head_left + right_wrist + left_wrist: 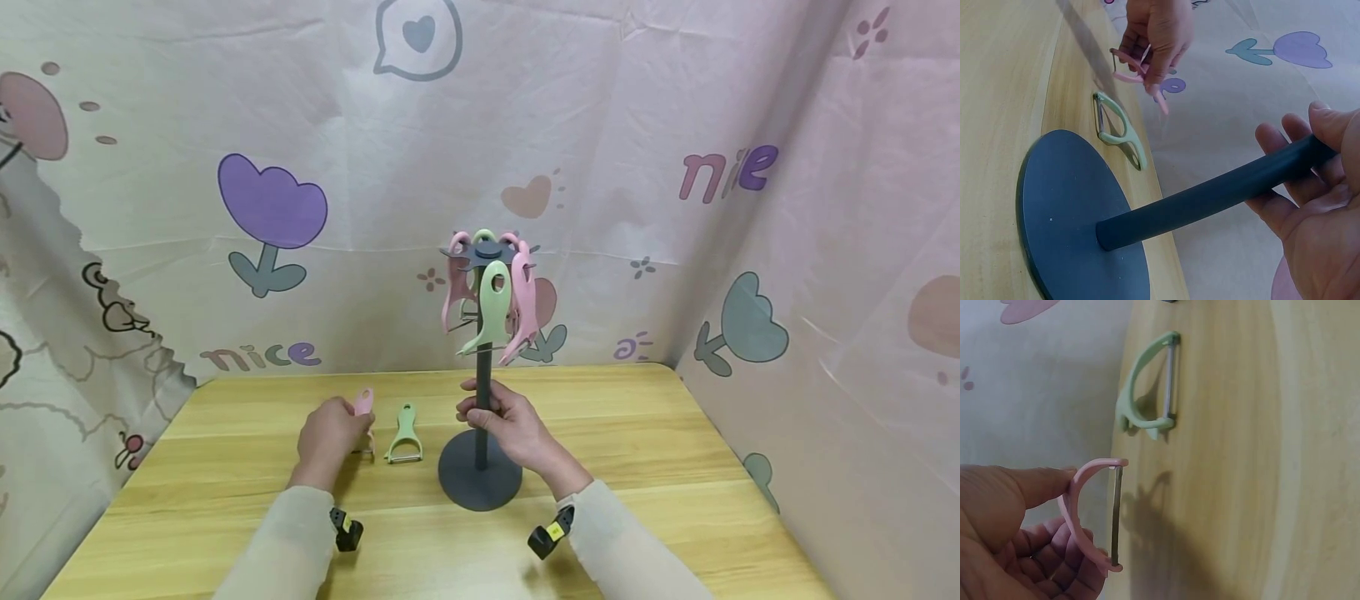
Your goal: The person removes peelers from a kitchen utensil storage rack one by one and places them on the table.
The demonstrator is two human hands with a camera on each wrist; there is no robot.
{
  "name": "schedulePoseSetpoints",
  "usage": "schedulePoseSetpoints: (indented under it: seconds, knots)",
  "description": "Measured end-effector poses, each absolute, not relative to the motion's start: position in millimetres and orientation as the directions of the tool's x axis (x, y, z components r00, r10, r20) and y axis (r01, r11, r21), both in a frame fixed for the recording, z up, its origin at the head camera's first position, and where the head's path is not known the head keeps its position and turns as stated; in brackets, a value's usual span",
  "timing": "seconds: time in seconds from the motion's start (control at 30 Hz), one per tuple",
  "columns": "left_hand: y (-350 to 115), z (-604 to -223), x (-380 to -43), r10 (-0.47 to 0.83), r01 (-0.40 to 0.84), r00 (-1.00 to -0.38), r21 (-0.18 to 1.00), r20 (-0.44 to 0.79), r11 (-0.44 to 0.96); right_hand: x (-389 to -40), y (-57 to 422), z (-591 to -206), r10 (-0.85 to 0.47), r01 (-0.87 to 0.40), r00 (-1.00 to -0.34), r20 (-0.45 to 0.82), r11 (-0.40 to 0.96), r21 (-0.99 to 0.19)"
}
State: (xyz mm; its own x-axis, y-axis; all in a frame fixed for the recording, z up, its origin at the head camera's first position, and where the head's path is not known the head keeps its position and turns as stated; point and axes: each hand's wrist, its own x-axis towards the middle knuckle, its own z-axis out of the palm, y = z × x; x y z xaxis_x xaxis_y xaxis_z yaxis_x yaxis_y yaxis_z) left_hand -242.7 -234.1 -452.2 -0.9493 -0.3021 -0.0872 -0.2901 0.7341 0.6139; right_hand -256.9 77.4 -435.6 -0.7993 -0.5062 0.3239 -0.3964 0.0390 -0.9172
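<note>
Your left hand [327, 433], lower left of centre in the head view, pinches a pink Y-shaped plastic peeler [363, 402] between thumb and fingers. Its long axis runs roughly up and down the frame: handle end with the hole toward the top, metal blade toward the bottom. Looks lifted; its shadow falls apart from it on the light wood-grain bench [600, 450].

Your right hand [517, 425], right of centre, has its fingers curled round the dark grey round post [482, 454], above the flat disc base [465, 487]. Post reads upright.

Key relation, as I judge it: the dark grey hook ring [489, 252] sits up and to the right of the pinched peeler, well apart from it. Pink and green peelers hang there, blade ends down, so your held one roughly matches their direction.

One pale green Y-shaped peeler [406, 427] lies on the bench between your left hand and the post, handle toward the top of the frame; your left hand is nearer to it.
</note>
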Motion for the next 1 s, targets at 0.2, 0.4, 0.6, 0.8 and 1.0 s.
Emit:
schedulePoseSetpoints:
  seconds: [0.2, 0.4, 0.6, 0.8, 1.0]
  knots:
    - [-233, -461, -245, -0.305, -0.294, -0.948, 0.600, -0.085, 0.744, -257, 77, -435, -0.506, -0.397, -0.800, 0.323, 0.042, -0.917]
    - [-231, -465, -246, -0.317, -0.312, -0.943, 0.594, -0.098, 0.742, -257, 77, -435, -0.508, -0.395, -0.799, 0.323, 0.038, -0.918]
    - [-230, -467, -247, -0.318, -0.327, -0.940, 0.586, -0.122, 0.741, -258, 77, -435, -0.511, -0.399, -0.795, 0.328, 0.033, -0.917]
    - [-228, -466, -245, -0.312, -0.335, -0.940, 0.566, -0.141, 0.753, -258, 77, -434, -0.512, -0.392, -0.798, 0.318, 0.040, -0.919]
    - [-227, -469, -246, -0.307, -0.337, -0.940, 0.556, -0.149, 0.760, -258, 78, -433, -0.501, -0.390, -0.812, 0.300, 0.083, -0.917]
